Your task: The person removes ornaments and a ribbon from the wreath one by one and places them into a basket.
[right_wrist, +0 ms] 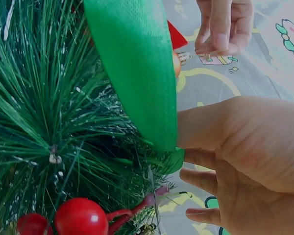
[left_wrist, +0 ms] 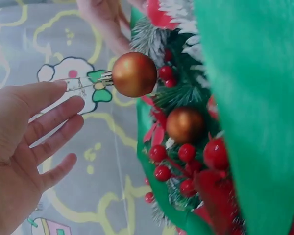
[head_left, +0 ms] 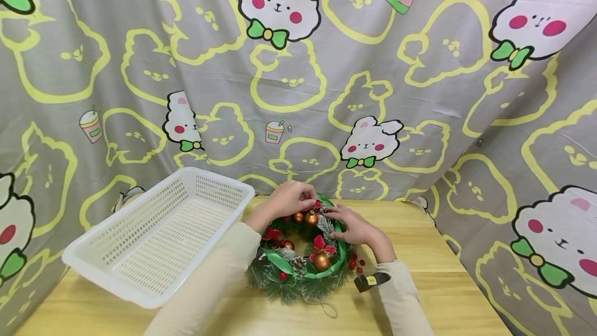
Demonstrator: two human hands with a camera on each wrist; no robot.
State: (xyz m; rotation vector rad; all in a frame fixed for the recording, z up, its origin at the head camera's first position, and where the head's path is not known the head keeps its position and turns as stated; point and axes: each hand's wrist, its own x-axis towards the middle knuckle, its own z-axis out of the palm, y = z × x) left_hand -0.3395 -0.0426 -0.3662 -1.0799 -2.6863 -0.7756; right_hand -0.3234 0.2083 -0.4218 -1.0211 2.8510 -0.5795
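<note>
A Christmas wreath point(head_left: 298, 281) with green ribbon point(left_wrist: 250, 112), frosted needles, red berries and copper baubles is on the wooden table. My left hand point(head_left: 291, 198) is over its far side. In the left wrist view, that hand's thumb and index finger pinch the thin hanging loop of a copper bauble point(left_wrist: 134, 74), whose metal cap points toward the fingers. My right hand point(head_left: 352, 226) rests at the wreath's right side, fingers spread and fairly straight. Its thumb point(right_wrist: 201, 125) touches the ribbon's edge in the right wrist view; the thumb tip is hidden behind the ribbon.
A white perforated plastic basket point(head_left: 154, 294) stands left of the wreath. Patterned grey curtain point(head_left: 298, 92) hangs behind and around the table point(head_left: 448, 279). A loop of cord point(head_left: 329, 310) lies by the wreath's near edge, and a dark strapped device point(head_left: 371, 281) sits at my right wrist.
</note>
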